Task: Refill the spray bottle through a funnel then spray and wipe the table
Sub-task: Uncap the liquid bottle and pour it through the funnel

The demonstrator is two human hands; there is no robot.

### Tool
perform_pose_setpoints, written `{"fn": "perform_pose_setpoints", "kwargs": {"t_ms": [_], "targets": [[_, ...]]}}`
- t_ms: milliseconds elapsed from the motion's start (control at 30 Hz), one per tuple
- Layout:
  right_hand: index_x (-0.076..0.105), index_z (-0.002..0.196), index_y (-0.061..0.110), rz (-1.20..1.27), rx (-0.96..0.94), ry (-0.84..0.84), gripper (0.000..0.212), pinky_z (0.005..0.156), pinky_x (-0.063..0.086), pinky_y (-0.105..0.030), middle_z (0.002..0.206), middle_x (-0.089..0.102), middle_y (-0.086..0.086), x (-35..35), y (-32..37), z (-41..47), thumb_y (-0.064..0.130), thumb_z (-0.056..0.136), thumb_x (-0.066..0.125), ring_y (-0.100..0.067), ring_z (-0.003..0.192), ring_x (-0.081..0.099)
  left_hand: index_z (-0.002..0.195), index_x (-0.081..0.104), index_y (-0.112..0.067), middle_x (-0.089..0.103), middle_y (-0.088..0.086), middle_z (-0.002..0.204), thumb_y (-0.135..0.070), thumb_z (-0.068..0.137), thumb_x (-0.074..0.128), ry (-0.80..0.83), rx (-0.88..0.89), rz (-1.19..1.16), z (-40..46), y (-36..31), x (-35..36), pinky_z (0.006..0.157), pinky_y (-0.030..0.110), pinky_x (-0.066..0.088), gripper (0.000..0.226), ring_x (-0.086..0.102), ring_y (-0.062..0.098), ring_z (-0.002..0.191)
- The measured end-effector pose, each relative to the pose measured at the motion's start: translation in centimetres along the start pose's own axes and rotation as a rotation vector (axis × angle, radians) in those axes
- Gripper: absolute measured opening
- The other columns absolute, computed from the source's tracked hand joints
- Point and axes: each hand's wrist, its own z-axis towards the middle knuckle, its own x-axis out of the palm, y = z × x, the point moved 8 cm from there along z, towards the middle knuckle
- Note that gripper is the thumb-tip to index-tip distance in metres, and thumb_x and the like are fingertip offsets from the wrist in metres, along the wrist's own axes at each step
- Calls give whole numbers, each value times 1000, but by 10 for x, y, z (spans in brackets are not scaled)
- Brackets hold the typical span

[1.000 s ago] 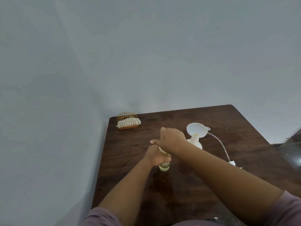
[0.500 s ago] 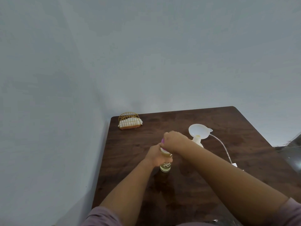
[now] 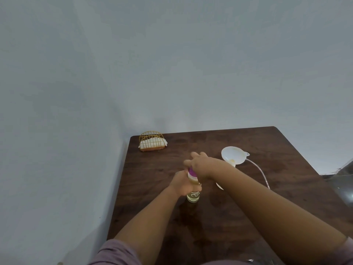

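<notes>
Refill bottle (image 3: 193,196) stood upright mid-table (image 3: 267,217), pale yellow liquid inside. Left hand (image 3: 183,185) wrapped its body, likely bracing against twist. Right hand (image 3: 200,167) sat on the purple cap (image 3: 192,173), fingers blurred, apparently gripping to turn it. Funnel (image 3: 234,154) sat in the spray bottle's neck at 2 o'clock from the hands, ready for pouring; that bottle was mostly hidden by the right arm. Napkin holder (image 3: 152,144) at 11 o'clock, well apart.
</notes>
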Motion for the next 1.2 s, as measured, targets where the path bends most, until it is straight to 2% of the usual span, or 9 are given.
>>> {"fn": "perform_pose_setpoints", "kwargs": {"t_ms": [100,200,467,633,700,867,1033,1133,1200], "targets": [[37,132,29,37,3,-148,57,98,42,-46,135,31,-6,-14,-2,-1,24,83,67,-31,123,35,95,63,-21,62,-9,85,-21,72,72,6,-25,-74,1,7,3,71,21,40,25,60,12,84],[39,133,20,63,58,-162,57,94,47,-45,129,45,-8,-7,-9,1,47,87,60,-31,116,48,93,68,-21,67,-8,88,-20,68,76,-5,-86,-208,2,15,3,77,25,51,27,64,12,89],[51,118,21,232,-98,-115,42,72,45,-27,117,46,-5,-11,-19,2,7,80,64,-21,100,50,89,64,-25,66,-9,85,-15,70,78,12,-103,-254,-1,13,3,71,20,50,26,64,11,84],[51,104,35,494,-103,-176,48,73,50,-24,111,44,1,-10,-43,-6,5,71,70,-20,95,55,83,64,-33,71,-7,91,-15,65,81,-26,-145,-351,-5,15,1,80,24,54,30,67,9,84],[52,97,34,689,-76,-188,48,71,51,-25,109,48,-1,0,-55,-9,2,67,70,-19,90,56,85,64,-31,68,-9,89,-10,67,81,-24,-159,-388,-6,15,3,76,19,51,33,64,8,82],[51,96,17,1370,-34,-273,50,67,48,-32,95,55,-11,36,-80,-13,-14,64,72,-20,76,56,103,69,-24,72,-5,100,-21,61,80,-49,-160,-353,-6,15,4,91,33,54,44,67,13,95],[55,127,15,1893,-19,-248,67,74,54,-27,119,55,-12,86,-89,-8,-15,70,72,-22,103,59,98,63,-27,69,-4,99,-17,65,79,-60,-171,-312,-7,15,1,87,30,54,37,66,16,96],[59,118,12,1951,139,-313,65,73,54,-27,123,58,-15,120,-97,-7,-10,61,79,-22,108,59,104,65,-26,69,-4,105,-16,65,80,-60,-183,-338,-7,18,3,92,34,53,43,65,15,99],[56,115,14,1761,311,-387,64,68,52,-23,117,60,-10,141,-106,-11,-5,60,83,-21,104,59,105,66,-26,70,-4,105,-19,63,80,-86,-190,-341,-8,21,4,92,35,53,44,65,15,98]]}}
